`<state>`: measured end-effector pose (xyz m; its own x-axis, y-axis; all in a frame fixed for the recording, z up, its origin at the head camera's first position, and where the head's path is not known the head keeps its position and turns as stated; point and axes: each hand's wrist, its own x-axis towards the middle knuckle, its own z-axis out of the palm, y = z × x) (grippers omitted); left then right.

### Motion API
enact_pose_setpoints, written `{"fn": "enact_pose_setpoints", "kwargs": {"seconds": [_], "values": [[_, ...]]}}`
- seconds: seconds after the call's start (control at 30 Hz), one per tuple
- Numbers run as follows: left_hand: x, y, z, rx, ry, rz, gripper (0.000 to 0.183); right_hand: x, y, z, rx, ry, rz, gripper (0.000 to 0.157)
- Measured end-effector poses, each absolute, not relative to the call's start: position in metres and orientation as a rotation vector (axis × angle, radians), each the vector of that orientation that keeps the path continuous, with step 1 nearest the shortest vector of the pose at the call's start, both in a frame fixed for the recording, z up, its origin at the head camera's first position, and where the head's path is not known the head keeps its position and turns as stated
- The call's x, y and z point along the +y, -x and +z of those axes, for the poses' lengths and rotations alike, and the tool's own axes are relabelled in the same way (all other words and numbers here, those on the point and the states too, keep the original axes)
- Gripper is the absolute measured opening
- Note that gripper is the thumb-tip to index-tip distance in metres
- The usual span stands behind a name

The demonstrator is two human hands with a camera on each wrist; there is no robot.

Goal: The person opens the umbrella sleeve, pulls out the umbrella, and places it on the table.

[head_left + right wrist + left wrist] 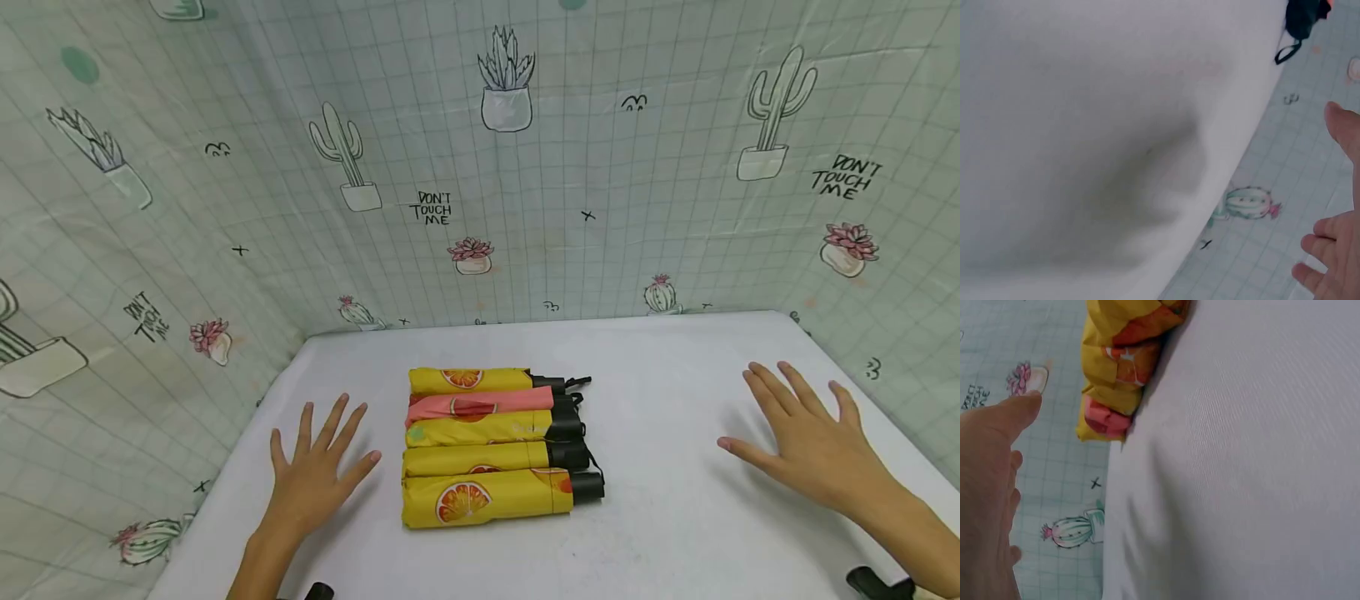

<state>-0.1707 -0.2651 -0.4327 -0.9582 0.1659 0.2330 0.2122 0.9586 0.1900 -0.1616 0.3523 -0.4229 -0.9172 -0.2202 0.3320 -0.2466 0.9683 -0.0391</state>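
Note:
Several folded umbrellas lie side by side in a stack-like row on the white table, black handles to the right. The nearest yellow umbrella (487, 498) bears an orange-slice print; a pink umbrella (480, 405) lies second from the back. My left hand (311, 475), fingers spread, hovers left of the row, holding nothing. In the left wrist view its thumb side shows, with the yellow umbrellas' ends (1119, 369) beyond. My right hand (817, 450) is spread over the table's right side, well apart from the umbrellas. The right wrist view catches a black umbrella handle (1302, 19) with its loop.
A white table (675, 542) stretches under both hands. Behind it and at both sides hangs a pale green gridded cloth (600, 167) printed with cacti and lettering. Black straps show at both wrists near the bottom edge.

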Motion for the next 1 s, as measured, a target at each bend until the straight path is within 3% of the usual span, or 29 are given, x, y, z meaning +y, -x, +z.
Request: {"fn": "enact_pose_setpoints", "kwargs": {"seconds": [0.6,1.0], "values": [[-0.206,0.167,-0.432,-2.720,0.547,-0.844,0.060,0.265,0.145,-0.402,-2.646,-0.668,0.334,0.077],[-0.206,0.160,-0.443,-2.663,0.685,-0.987,0.047,0.221,0.139,-0.405,-2.601,-0.813,0.463,0.062]]}}
